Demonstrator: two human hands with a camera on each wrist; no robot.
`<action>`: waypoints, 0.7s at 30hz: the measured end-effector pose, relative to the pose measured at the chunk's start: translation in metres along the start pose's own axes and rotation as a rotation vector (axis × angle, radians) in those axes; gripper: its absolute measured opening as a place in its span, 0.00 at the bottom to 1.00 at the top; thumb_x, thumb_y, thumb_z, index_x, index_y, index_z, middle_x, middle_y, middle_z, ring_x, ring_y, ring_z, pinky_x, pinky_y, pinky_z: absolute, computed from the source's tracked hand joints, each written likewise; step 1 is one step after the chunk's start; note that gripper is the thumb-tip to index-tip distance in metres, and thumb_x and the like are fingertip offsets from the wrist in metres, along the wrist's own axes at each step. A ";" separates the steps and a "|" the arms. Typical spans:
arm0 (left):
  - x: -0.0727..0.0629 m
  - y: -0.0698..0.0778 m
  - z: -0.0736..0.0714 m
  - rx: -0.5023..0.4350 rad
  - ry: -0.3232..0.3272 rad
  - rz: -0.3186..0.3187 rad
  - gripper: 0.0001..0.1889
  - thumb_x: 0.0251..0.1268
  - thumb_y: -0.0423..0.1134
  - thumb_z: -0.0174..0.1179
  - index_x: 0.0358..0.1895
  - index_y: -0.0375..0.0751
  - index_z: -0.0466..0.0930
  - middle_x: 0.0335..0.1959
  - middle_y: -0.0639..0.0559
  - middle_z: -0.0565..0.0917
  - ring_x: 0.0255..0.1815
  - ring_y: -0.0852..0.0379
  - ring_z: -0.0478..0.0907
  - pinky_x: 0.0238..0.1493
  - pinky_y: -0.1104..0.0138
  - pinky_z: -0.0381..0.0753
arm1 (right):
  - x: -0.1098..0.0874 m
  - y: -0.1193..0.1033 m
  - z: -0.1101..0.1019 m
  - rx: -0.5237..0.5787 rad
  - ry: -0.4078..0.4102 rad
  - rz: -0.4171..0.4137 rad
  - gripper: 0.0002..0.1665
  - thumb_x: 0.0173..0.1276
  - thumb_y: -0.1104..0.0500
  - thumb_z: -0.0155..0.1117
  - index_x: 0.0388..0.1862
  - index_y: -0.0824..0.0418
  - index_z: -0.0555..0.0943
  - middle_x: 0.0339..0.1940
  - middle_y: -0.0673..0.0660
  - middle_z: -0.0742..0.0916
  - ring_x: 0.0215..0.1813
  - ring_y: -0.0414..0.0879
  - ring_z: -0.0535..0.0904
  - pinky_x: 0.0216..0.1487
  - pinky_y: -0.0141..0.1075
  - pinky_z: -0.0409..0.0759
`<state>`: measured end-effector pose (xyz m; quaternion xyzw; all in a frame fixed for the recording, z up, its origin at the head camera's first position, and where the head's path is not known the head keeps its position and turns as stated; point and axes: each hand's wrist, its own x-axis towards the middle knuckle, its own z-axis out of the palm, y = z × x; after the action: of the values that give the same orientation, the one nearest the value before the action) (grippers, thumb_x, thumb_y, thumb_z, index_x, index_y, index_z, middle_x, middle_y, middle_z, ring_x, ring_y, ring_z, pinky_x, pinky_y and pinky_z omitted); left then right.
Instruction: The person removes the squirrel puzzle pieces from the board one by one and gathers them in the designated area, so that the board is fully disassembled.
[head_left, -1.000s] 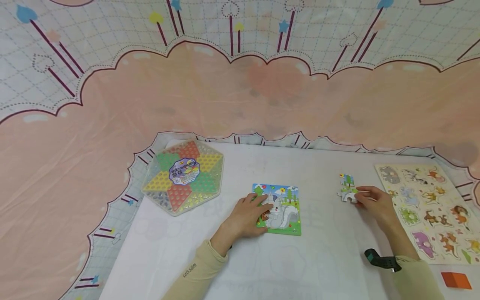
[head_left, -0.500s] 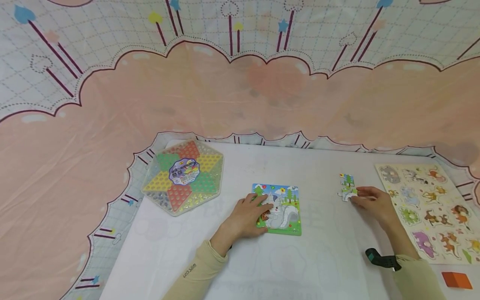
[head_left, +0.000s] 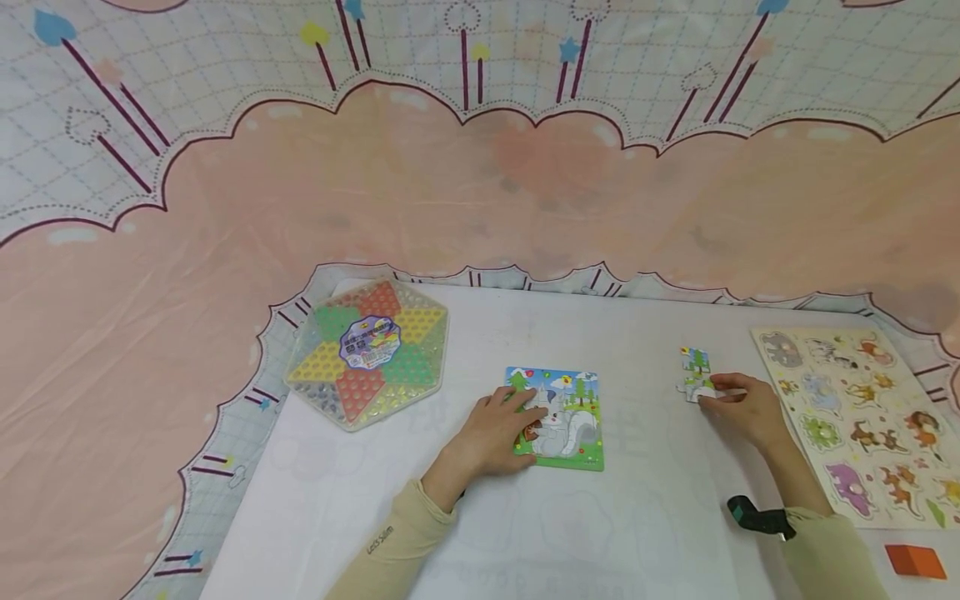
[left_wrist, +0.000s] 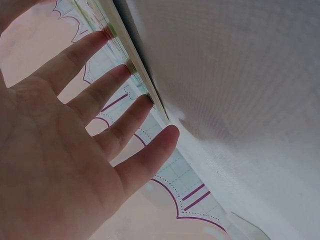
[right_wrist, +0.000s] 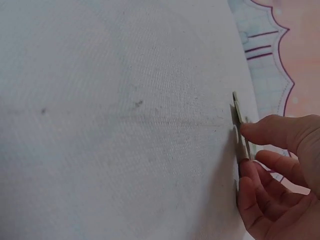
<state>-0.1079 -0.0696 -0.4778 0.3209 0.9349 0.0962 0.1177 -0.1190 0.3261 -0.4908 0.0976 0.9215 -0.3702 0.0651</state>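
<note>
A square jigsaw puzzle [head_left: 573,442] with a squirrel picture lies on the table in the head view. My left hand [head_left: 491,433] rests on its left side with fingers spread. The left wrist view shows the fingertips [left_wrist: 119,74] of that hand along the board's edge. To the right, my right hand [head_left: 750,408] pinches a jigsaw piece [head_left: 696,387] at its right side between thumb and fingers. Another jigsaw piece [head_left: 695,360] with a tree adjoins it above. In the right wrist view the pieces [right_wrist: 241,127] appear edge-on, close to the white surface.
A hexagonal Chinese checkers set [head_left: 405,367] lies at the left of the white table [head_left: 637,517]. At the right is a board of animal shapes [head_left: 832,379], with an orange block [head_left: 915,562] nearer the front edge. A patterned cloth hangs behind.
The lower jigsaw piece has shifted slightly upward toward the tree piece. My right thumb now lies over its lower right corner. My left hand has stayed in place.
</note>
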 end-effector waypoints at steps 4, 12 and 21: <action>0.000 0.000 0.001 0.001 0.001 0.000 0.33 0.58 0.57 0.66 0.69 0.57 0.72 0.74 0.52 0.64 0.72 0.47 0.59 0.65 0.50 0.67 | 0.000 -0.001 0.000 -0.018 0.012 -0.019 0.30 0.63 0.58 0.71 0.58 0.76 0.76 0.50 0.72 0.80 0.40 0.47 0.77 0.32 0.28 0.73; 0.000 0.000 0.000 0.010 -0.007 -0.009 0.34 0.59 0.56 0.66 0.69 0.57 0.72 0.74 0.52 0.64 0.72 0.47 0.59 0.65 0.50 0.67 | -0.001 -0.001 0.002 -0.008 0.045 -0.026 0.28 0.62 0.60 0.71 0.55 0.76 0.76 0.49 0.73 0.80 0.37 0.42 0.75 0.31 0.27 0.72; 0.000 0.001 -0.001 0.012 -0.005 -0.002 0.33 0.59 0.57 0.66 0.69 0.57 0.72 0.74 0.52 0.64 0.72 0.47 0.59 0.65 0.50 0.67 | -0.001 -0.002 0.005 -0.020 0.094 -0.040 0.25 0.61 0.63 0.71 0.52 0.77 0.78 0.45 0.73 0.82 0.34 0.41 0.75 0.30 0.27 0.71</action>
<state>-0.1073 -0.0690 -0.4765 0.3208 0.9354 0.0895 0.1184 -0.1178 0.3214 -0.4925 0.0960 0.9290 -0.3570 0.0152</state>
